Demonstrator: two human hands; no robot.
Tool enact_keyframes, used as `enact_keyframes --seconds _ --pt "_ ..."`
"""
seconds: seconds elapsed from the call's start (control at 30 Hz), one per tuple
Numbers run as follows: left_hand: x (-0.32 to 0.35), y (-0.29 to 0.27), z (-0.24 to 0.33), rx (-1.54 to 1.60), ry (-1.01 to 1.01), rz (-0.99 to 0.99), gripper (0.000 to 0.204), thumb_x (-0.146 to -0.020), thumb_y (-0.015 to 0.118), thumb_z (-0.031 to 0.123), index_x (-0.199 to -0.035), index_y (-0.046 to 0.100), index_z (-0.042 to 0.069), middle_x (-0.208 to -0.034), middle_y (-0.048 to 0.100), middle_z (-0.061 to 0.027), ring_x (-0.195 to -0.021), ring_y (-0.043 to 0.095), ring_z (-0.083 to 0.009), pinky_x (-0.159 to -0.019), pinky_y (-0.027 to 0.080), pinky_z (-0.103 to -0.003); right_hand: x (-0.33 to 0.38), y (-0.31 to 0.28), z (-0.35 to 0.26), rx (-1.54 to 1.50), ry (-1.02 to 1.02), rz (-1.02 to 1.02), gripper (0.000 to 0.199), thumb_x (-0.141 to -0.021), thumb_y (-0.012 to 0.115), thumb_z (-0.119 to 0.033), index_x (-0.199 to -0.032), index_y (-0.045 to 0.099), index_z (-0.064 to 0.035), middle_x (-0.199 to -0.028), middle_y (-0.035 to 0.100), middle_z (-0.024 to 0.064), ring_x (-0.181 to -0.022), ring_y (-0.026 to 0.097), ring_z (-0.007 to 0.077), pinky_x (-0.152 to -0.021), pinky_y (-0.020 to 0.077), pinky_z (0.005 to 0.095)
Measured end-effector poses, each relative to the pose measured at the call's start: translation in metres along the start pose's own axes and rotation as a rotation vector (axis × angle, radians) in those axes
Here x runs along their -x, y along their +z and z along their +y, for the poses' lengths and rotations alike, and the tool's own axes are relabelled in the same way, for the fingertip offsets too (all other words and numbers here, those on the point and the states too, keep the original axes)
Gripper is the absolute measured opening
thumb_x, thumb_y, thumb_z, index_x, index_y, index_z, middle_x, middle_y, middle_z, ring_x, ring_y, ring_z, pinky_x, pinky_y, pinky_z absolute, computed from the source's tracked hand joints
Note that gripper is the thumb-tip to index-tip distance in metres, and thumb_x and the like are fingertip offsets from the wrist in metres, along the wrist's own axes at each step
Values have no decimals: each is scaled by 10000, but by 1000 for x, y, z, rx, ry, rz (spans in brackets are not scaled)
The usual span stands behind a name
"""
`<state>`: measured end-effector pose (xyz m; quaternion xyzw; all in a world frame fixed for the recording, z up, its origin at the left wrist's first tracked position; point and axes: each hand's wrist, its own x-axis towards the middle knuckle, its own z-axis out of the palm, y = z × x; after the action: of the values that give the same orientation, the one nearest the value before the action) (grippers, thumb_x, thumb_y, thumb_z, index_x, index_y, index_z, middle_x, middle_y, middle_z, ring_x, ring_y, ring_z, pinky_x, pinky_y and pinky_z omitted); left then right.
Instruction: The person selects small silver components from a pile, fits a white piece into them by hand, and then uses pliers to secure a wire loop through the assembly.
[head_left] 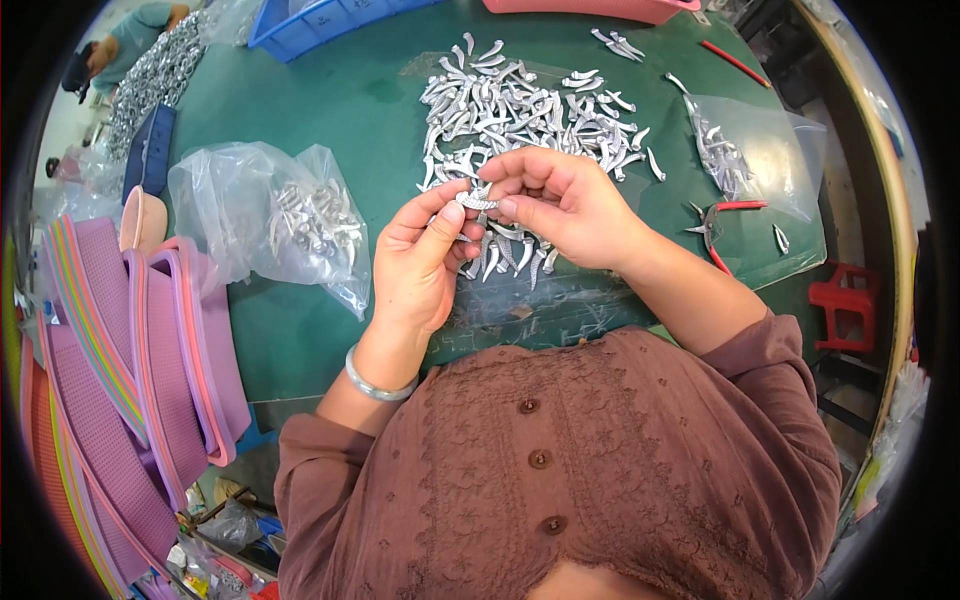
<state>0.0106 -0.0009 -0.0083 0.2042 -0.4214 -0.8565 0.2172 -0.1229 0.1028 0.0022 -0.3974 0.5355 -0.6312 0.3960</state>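
Frame centre: left hand (420, 250) and right hand (575, 205) pinch 1 piece (479, 203). Looks light, stiff, perhaps slippery; best held at ends.

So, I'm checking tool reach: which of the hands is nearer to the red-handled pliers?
The right. The right hand is left of the red-handled pliers, apart from them; the left hand is farther left, beyond the right hand.

The pieces (515, 105) are silver, the table (320, 110) green, the purple basket (97, 325) rainbow-striped.
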Motion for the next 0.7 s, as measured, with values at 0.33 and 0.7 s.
enact_keyframes --seconds 0.33,0.7 --pt "-1 -3 -3 36 34 -13 192 -832 518 79 -1010 552 15 -820 586 -37 -692 552 -95 -590 463 -208 2 2 -5 -9 -22 -20 267 -790 441 56 -1052 488 36 -862 560 65 -796 535 98 -739 446 231" --pt "-1 -5 -3 25 10 23 198 -828 510 60 -1017 531 3 -843 581 -54 -691 536 -103 -595 438 -224 1 1 -3 -42 13 -34 292 -794 395 70 -1074 474 39 -859 552 61 -773 541 100 -731 451 230"
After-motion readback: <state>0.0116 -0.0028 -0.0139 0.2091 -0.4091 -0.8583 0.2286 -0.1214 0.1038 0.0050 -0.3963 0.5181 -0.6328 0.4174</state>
